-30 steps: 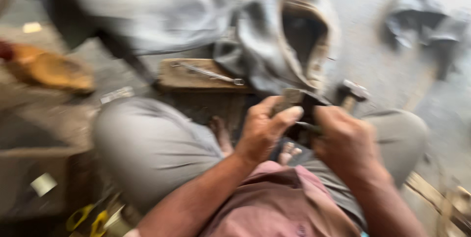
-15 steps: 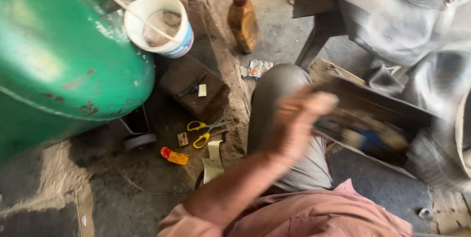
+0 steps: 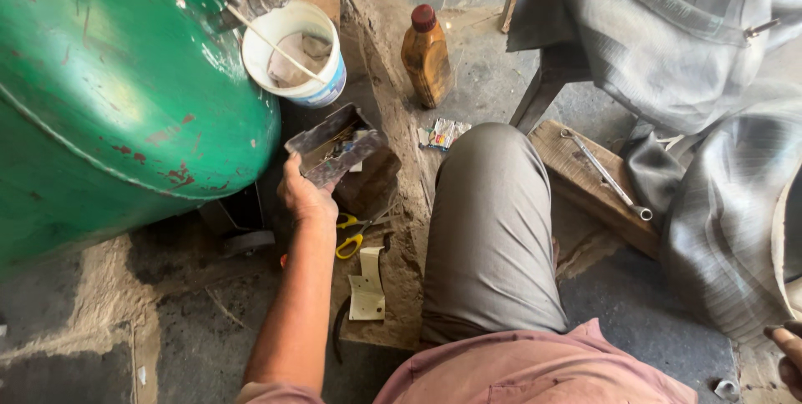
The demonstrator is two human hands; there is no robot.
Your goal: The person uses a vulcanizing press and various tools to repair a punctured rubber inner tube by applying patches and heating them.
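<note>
Metal tin [image 3: 334, 152] in left grip [image 3: 302, 195]

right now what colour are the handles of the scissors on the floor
Yellow; the scissors show in the head view, just below the left hand.

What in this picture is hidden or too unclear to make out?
- Head view: the left hand holds an open metal tin; its contents are too dark and small to tell.
- The right hand is cut off by the frame's right edge; whether it holds anything is unclear.
- The white bucket: its contents are indistinct.
</note>
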